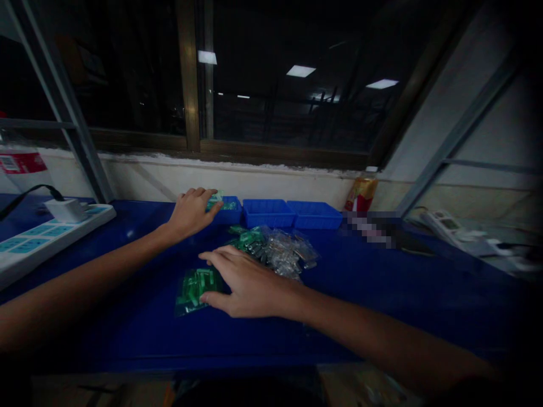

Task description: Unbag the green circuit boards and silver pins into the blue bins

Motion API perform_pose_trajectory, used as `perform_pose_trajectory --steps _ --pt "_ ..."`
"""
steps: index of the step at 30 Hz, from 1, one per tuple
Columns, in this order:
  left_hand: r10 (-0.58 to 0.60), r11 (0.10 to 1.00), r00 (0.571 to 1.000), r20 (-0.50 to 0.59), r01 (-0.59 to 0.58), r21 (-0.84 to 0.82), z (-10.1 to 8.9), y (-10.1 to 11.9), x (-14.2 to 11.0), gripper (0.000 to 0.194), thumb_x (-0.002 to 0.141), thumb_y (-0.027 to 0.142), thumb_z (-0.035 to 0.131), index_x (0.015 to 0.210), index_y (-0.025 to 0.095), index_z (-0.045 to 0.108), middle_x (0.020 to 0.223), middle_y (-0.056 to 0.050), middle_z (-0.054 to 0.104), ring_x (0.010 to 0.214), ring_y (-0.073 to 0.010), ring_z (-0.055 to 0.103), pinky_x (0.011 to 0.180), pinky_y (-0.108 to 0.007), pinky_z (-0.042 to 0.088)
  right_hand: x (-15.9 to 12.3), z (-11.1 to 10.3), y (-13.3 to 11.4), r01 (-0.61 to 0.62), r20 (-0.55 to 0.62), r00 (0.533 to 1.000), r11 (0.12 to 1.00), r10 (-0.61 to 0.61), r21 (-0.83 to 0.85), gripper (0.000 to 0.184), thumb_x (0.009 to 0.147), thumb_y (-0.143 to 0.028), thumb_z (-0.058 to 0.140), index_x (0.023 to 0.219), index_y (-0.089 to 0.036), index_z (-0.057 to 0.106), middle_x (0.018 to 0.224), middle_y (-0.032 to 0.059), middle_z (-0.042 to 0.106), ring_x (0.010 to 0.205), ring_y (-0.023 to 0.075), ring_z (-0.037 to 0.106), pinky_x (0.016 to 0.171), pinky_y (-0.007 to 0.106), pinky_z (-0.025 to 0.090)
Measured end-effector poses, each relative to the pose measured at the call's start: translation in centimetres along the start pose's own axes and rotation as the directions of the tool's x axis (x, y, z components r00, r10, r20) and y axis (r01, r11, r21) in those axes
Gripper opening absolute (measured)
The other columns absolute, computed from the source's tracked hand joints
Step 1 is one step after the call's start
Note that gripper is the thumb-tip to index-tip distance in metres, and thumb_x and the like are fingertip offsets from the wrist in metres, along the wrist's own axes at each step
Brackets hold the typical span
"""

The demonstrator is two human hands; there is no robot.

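On the blue table [127, 330], directly ahead of the person, a flat green packet [193, 287] lies beneath the front of the right hand [250, 285]. The right thumb overlaps the packet's edge; the fingers are spread apart from the thumb above it. Whether the thumb presses on the packet cannot be determined.

The left hand [190, 212] is extended to the left bin [231, 217], thumb and fingers apart. Pale green material shows at its fingertips; whether it is gripped cannot be determined. Green packets [228, 206] are in this bin.

Beyond the right hand is a loose pile of clear packets [286, 251], with green pieces [250, 237] at its left side. The middle bin [269, 218] and right bin [318, 220] continue the row. A red-and-gold package [360, 195] stands behind, to the right. At far left is a white power strip [42, 240] with a plug [65, 210] seated on it.
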State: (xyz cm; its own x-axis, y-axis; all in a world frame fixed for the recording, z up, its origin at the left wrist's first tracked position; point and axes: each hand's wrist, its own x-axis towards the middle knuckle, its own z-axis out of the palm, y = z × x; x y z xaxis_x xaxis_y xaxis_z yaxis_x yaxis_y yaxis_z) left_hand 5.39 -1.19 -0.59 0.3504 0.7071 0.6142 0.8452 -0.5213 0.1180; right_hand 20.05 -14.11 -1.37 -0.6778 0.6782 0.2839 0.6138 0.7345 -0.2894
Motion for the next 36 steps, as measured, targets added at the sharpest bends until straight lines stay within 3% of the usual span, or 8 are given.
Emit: perform_pose_trajectory --steps 5,9,13,18,21,24,28,36 --pt "0.106 0.991 0.994 0.03 -0.103 -0.086 -1.2 1.1 -3.7 0.037 0.084 0.041 0.037 0.11 0.018 0.052 0.101 -0.007 0.059 0.097 -0.0249 0.049 0.084 -0.041 0.035 0.7 0.4 0.5 0.015 0.028 1.0 1.0 -0.015 0.004 0.057 0.072 -0.039 0.06 0.119 -0.01 0.045 0.113 0.0139 0.053 0.107 0.0236 0.045 0.091 0.035 0.037" --pt "0.025 0.921 0.996 0.083 0.009 -0.39 -1.9 1.2 -4.7 0.038 0.086 0.042 0.034 0.105 0.016 0.053 0.101 -0.007 0.06 0.093 -0.0216 0.052 0.083 -0.037 0.037 0.3 -0.8 1.1 0.014 -0.074 0.997 1.0 -0.015 -0.013 0.054 0.072 -0.038 0.061 0.116 -0.013 0.045 0.111 0.0115 0.054 0.106 0.0225 0.046 0.09 0.036 0.037" --pt "-0.082 0.642 0.946 0.314 0.291 -0.71 -2.4 2.1 -4.9 0.039 0.084 0.046 0.035 0.092 0.015 0.057 0.093 -0.007 0.06 0.085 -0.0192 0.054 0.074 -0.031 0.04 -0.1 -2.1 2.4 -0.015 -0.225 0.974 1.0 0.014 -0.006 0.049 0.074 -0.034 0.059 0.115 -0.014 0.043 0.112 0.0096 0.053 0.105 0.0196 0.047 0.09 0.033 0.037" --pt "0.033 0.311 0.85 0.525 0.49 -0.814 -2.6 3.5 -5.7 0.027 0.075 0.039 0.055 0.085 0.014 0.056 0.075 -0.002 0.057 0.065 -0.0119 0.051 0.059 -0.024 0.037 -0.3 -2.0 3.5 -0.024 -0.31 0.951 0.996 -0.002 -0.083 0.044 0.073 -0.031 0.06 0.111 -0.014 0.045 0.109 0.0094 0.053 0.103 0.0205 0.047 0.09 0.036 0.038" --pt "0.022 0.299 0.867 0.498 0.47 -0.831 -2.2 3.5 -5.9 0.021 0.073 0.032 0.059 0.081 0.013 0.056 0.072 0.0 0.057 0.064 -0.0108 0.05 0.061 -0.023 0.037 -0.3 -1.6 3.6 -0.047 -0.355 0.934 0.998 0.03 -0.039 0.046 0.072 -0.032 0.061 0.112 -0.015 0.045 0.109 0.0104 0.053 0.104 0.0217 0.047 0.089 0.038 0.038" --pt "0.037 0.353 0.893 0.449 0.408 -0.842 -1.9 3.3 -5.8 0.017 0.074 0.03 0.057 0.078 0.013 0.056 0.069 0.001 0.056 0.063 -0.0104 0.049 0.059 -0.023 0.036 -0.2 -1.6 4.0 -0.152 -0.369 0.905 0.971 0.211 0.183 0.04 0.075 -0.032 0.057 0.11 -0.015 0.047 0.095 0.0083 0.058 0.085 0.0182 0.055 0.072 0.033 0.045" --pt "0.082 0.386 0.901 0.425 0.365 -0.847 -1.8 3.5 -5.8 0.013 0.076 0.027 0.054 0.079 0.014 0.056 0.067 0.002 0.055 0.06 -0.0095 0.048 0.056 -0.022 0.035 0.1 -1.6 4.8 -0.27 -0.186 0.888 0.804 0.42 0.529 0.016 0.076 -0.024 0.052 0.087 -0.014 0.057 0.068 0.0012 0.056 0.056 0.0099 0.051 0.052 0.024 0.04" --pt "-0.017 0.309 0.887 0.462 0.444 -0.841 -2.3 3.8 -5.7 0.015 0.076 0.028 0.056 0.081 0.014 0.055 0.071 0.0 0.059 0.063 -0.0095 0.051 0.059 -0.021 0.037 0.4 -1.8 4.7 -0.251 -0.109 0.828 0.536 0.551 0.806 0.008 0.072 -0.023 0.059 0.076 -0.016 0.058 0.062 -0.0014 0.054 0.055 0.0078 0.048 0.052 0.022 0.037"
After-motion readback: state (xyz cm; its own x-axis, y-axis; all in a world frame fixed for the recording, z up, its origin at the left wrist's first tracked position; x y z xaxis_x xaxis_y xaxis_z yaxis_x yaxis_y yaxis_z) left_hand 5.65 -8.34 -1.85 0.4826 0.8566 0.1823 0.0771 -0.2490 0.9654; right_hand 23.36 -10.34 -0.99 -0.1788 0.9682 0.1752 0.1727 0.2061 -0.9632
